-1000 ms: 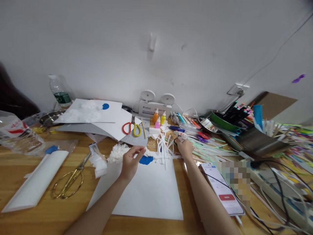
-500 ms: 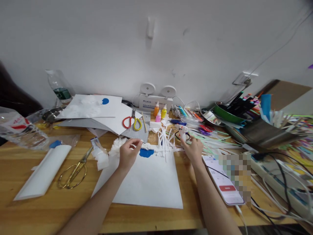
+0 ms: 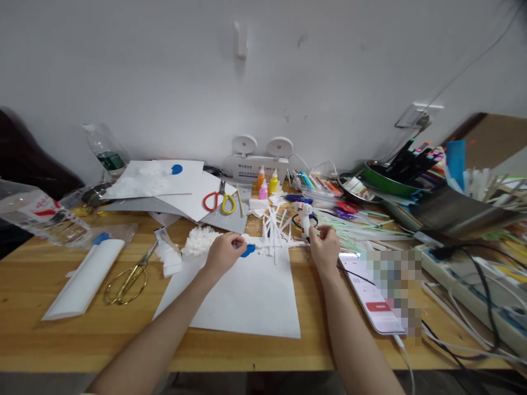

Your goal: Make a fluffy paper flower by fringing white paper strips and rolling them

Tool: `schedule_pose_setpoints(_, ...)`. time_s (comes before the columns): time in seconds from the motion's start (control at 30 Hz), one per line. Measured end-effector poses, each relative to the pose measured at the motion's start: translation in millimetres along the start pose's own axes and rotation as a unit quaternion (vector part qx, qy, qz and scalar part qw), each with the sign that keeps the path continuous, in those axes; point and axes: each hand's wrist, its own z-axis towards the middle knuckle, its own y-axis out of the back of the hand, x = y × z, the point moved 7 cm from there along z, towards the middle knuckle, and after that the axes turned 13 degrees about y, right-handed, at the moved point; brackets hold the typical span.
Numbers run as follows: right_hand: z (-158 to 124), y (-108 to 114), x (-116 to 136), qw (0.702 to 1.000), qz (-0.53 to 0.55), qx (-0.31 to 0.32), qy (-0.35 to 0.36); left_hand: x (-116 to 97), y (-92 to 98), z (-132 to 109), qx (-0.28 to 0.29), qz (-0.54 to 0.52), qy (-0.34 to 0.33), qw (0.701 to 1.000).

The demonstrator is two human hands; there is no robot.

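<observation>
My left hand [image 3: 224,253] is closed in a pinch over the upper part of a white paper sheet [image 3: 247,307]. What its fingertips hold is too small to make out. Just under them lies a scalloped blue piece [image 3: 248,250], partly covered by the hand. White ruffled paper [image 3: 200,240] is bunched behind that hand. My right hand [image 3: 325,247] is beside a white hot glue gun [image 3: 304,219], thumb and fingers apart. Its thumb is close to the gun's handle; contact cannot be made out. Thin white paper strips [image 3: 274,230] are heaped between the hands.
Gold scissors [image 3: 127,282] and a folded white paper [image 3: 86,282] lie left. Red-and-yellow scissors [image 3: 220,200] rest behind, near small paint bottles [image 3: 262,190]. A phone [image 3: 373,296] with its cable and a power strip [image 3: 465,296] flank my right forearm.
The view has shifted slightly. My left hand has moved right over the blue piece, covering more of it. My right hand has drawn slightly away from the glue gun.
</observation>
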Motion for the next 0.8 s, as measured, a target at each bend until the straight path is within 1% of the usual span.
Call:
schedule_pose_setpoints(0.17, 1.7, 0.7, -1.8, 0.999, 0.047, -0.013, 0.011, -8.2, -10.7, 3.8, 0.033, 0.066, 0.017, 0.997)
schedule_pose_setpoints(0.33, 2.5, 2.4, 0.6, 0.997, 0.065, -0.024, 0.016, -12.2, -13.1, 6.6, 0.055, 0.126, 0.038, 0.99)
schedule_pose_setpoints(0.5, 3.7, 3.7, 3.0, 0.997, 0.075, -0.029, 0.019, -13.9, -14.4, 9.0, 0.061, 0.173, 0.06, 0.981)
schedule_pose_setpoints(0.8, 5.7, 4.8, 5.7, 0.995, 0.089, -0.026, 0.023, -21.1, -16.8, 15.9, 0.085, 0.223, 0.051, 0.97)
